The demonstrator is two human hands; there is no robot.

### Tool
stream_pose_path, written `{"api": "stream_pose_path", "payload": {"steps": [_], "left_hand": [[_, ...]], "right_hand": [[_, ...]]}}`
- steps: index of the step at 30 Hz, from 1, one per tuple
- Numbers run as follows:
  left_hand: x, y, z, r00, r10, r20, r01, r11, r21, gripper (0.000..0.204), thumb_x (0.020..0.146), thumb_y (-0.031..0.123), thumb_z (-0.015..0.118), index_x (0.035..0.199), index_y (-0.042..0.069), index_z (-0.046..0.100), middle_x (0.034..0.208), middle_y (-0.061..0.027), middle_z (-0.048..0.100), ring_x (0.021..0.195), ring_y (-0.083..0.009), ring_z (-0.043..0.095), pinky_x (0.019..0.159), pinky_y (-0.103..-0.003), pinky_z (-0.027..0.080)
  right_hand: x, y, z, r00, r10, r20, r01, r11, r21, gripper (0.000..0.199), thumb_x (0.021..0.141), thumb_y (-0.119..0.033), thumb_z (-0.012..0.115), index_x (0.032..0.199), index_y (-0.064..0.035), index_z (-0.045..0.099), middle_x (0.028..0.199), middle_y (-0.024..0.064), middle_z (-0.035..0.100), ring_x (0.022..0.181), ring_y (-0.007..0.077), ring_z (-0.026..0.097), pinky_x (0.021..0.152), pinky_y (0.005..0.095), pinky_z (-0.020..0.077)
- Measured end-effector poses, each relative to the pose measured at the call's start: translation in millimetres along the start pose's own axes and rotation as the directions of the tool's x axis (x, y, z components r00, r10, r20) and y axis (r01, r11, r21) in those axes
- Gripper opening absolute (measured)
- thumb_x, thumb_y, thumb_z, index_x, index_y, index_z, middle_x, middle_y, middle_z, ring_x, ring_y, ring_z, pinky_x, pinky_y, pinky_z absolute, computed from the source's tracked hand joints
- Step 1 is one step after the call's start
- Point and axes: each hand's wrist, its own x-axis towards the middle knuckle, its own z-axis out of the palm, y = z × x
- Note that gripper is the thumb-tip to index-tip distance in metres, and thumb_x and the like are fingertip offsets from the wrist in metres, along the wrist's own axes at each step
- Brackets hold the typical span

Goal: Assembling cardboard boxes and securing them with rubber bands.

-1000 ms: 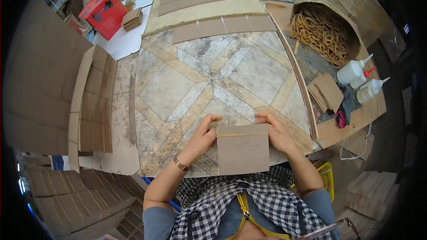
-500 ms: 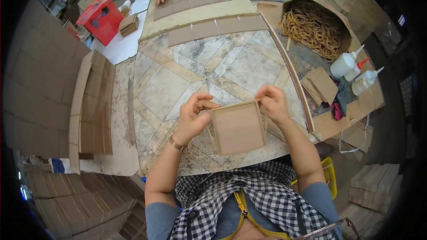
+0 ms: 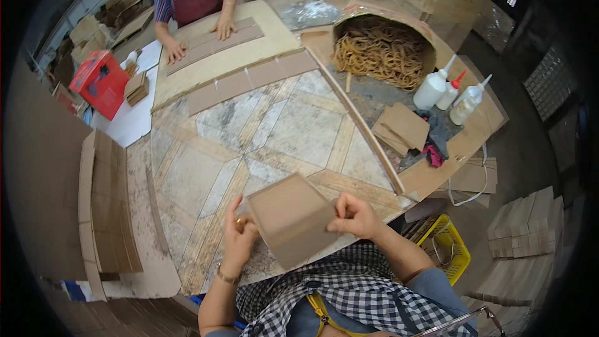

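The right hand (image 3: 354,216) pinches a tilted, rimmed brown cardboard tray (image 3: 292,212); the left hand's (image 3: 239,236) grip is unclear.

Brown cardboard piece (image 3: 290,212) now turned askew, a co-worker's (image 3: 193,9) second hand (image 3: 223,27) newly in view

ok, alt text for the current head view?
A person's right hand grips a brown tray, left hand at its edge, over a patterned table. A masked co-worker opposite touches brown card; bottles and tan bands are at right.
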Motion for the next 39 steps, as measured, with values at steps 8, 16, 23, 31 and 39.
{"api": "stream_pose_path", "payload": {"steps": [8, 16, 23, 31, 39], "left_hand": [[-18.5, 12.6, 6.9, 0.819, -0.572, 0.044, 0.557, 0.772, -0.306, 0.056, 0.099, 0.024, 0.049, 0.143, 0.001, 0.023, 0.064, -0.0120, 0.063, 0.052, -0.0173, 0.061, 0.043, -0.025, 0.045], [-34.1, 25.2, 19.8, 0.916, -0.401, 0.020, 0.392, 0.883, -0.259, 0.057, 0.101, 0.024, 0.046, 0.145, 0.002, 0.019, 0.071, -0.0129, 0.065, 0.060, -0.0163, 0.063, 0.054, -0.025, 0.049], [-45.1, 45.4, 21.2, 0.972, -0.132, -0.194, 0.140, 0.990, 0.029, 0.060, 0.098, 0.014, 0.049, 0.146, 0.000, 0.016, 0.072, -0.0074, 0.061, 0.065, -0.0110, 0.057, 0.059, -0.023, 0.046], [23.6, 116.0, 25.1, 0.918, 0.345, 0.198, -0.383, 0.900, 0.209, 0.043, 0.079, 0.015, 0.075, 0.116, 0.002, 0.057, 0.093, -0.0093, 0.064, 0.064, -0.0142, 0.054, 0.059, -0.026, 0.045], [-56.2, 60.4, -6.8, 0.957, 0.289, -0.011, -0.209, 0.717, 0.665, 0.027, 0.070, 0.002, 0.068, 0.097, 0.003, 0.064, 0.079, -0.0096, 0.063, 0.071, -0.0221, 0.063, 0.066, -0.033, 0.050]], "right_hand": [[91.5, -20.2, -20.9, 0.679, 0.734, -0.012, -0.734, 0.679, 0.025, 0.025, 0.095, -0.028, 0.057, 0.090, -0.0039, 0.058, 0.063, 0.0076, 0.062, 0.050, 0.0154, 0.060, 0.044, 0.0278, 0.0472], [173.7, 19.5, -202.3, 0.722, 0.000, -0.692, -0.688, 0.112, -0.717, 0.028, 0.081, -0.027, 0.060, 0.093, -0.0018, 0.064, 0.090, 0.0199, 0.067, 0.086, 0.0354, 0.065, 0.078, 0.0457, 0.0493], [160.3, -10.9, -168.4, 0.848, -0.162, -0.504, -0.358, 0.526, -0.772, 0.016, 0.086, -0.016, 0.057, 0.087, 0.0002, 0.056, 0.076, 0.0162, 0.063, 0.072, 0.0290, 0.063, 0.066, 0.0392, 0.0483], [66.3, -110.8, 43.1, 0.883, -0.366, 0.293, 0.469, 0.696, -0.544, 0.016, 0.078, -0.006, 0.069, 0.088, -0.0047, 0.057, 0.067, 0.0099, 0.061, 0.057, 0.0252, 0.062, 0.052, 0.0333, 0.0477], [-13.7, -84.4, 9.1, 0.991, -0.136, -0.011, 0.041, 0.372, -0.927, 0.021, 0.074, -0.002, 0.064, 0.092, -0.0052, 0.056, 0.067, 0.0105, 0.060, 0.055, 0.0267, 0.059, 0.051, 0.0394, 0.0444]]}}
